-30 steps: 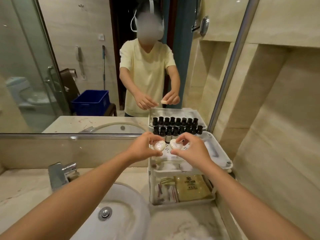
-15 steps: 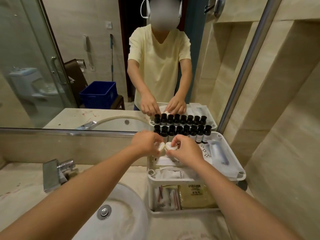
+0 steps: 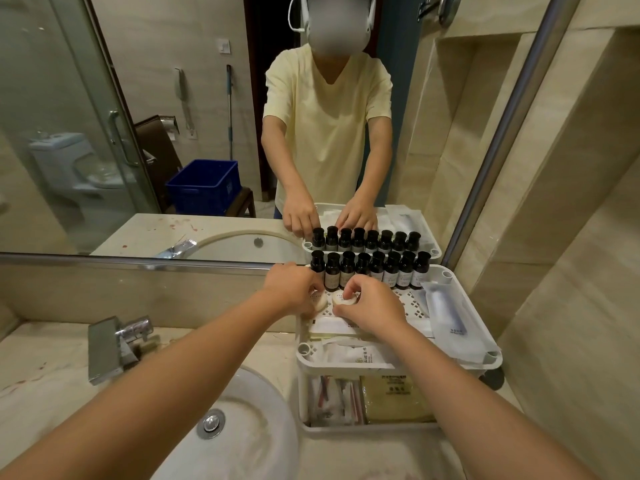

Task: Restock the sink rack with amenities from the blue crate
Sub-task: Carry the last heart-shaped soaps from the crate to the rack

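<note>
Two-tier rack [image 3: 485, 362] of white perforated plastic on the marble desk [image 3: 41, 375], beside a round ceramic basin [image 3: 249, 441]. The left hand [image 3: 294, 285] pinches the left soap disc [image 3: 319, 302] and the right hand [image 3: 375, 308] pinches the right soap disc [image 3: 344, 299]. Both discs are flat and wrapped, and lie on the top tier before eight dark cylindrical bottles [image 3: 377, 273]. The ribbed blue crate [image 3: 204, 187] shows in the mirror.

Warm even light, edges perhaps slightly warped.

Bottle row [image 3: 370, 273] walls rack [image 3: 464, 365] rear; packets [image 3: 349, 355] crowd front; wrapped tube [image 3: 446, 311] right. Perforated centre open.
</note>
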A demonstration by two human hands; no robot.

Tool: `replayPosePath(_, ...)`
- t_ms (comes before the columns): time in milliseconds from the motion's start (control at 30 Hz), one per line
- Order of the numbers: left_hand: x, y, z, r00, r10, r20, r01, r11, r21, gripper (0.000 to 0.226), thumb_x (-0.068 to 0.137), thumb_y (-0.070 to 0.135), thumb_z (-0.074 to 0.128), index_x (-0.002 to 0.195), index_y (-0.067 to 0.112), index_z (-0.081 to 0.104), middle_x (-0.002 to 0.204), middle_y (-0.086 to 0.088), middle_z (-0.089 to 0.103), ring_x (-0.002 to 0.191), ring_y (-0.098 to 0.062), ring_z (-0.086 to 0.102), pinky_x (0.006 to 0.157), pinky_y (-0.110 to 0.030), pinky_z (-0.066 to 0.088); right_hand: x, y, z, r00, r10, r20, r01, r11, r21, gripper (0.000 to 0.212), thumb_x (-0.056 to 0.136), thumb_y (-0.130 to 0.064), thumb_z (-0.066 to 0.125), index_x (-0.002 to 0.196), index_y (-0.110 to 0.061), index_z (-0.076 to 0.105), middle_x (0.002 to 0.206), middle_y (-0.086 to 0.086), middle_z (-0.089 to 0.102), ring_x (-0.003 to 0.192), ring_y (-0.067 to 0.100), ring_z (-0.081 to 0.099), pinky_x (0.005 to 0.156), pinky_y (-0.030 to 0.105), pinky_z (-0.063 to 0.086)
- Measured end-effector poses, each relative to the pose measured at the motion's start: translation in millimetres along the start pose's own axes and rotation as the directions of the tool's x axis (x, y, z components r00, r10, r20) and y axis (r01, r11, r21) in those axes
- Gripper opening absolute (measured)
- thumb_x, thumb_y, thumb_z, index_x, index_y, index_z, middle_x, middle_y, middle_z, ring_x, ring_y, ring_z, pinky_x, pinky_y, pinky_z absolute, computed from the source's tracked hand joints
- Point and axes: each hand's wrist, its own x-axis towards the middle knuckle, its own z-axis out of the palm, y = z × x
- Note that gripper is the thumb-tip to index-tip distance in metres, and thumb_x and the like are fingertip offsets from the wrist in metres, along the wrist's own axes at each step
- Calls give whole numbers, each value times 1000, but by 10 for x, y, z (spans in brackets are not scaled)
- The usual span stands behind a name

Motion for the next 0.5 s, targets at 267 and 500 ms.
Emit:
replayPosePath(267, 10, -25, 16, 1000, -8, -2, 8, 998, -56, 45, 78, 38, 72, 121, 41, 61, 88, 15, 58, 88, -14, 44, 70, -27, 35, 79, 27, 51, 1000, 3, 17, -3, 1000, -8, 28, 73, -41, 81, 84, -31, 57, 91, -15, 63, 85, 10, 60, 71, 31, 53)
replayPosePath(500, 12, -47, 51, 999, -21, -35, 18, 996, -92, 45, 78, 40, 74, 121, 39, 62, 99, 13, 65, 92, -14, 45, 71, -27, 37, 69, 53, 49, 999, 3, 35, -5, 999, 46, 22, 76, -36, 79, 90, -32, 62, 105, -14, 65, 91, 9, 62, 68, 28, 49)
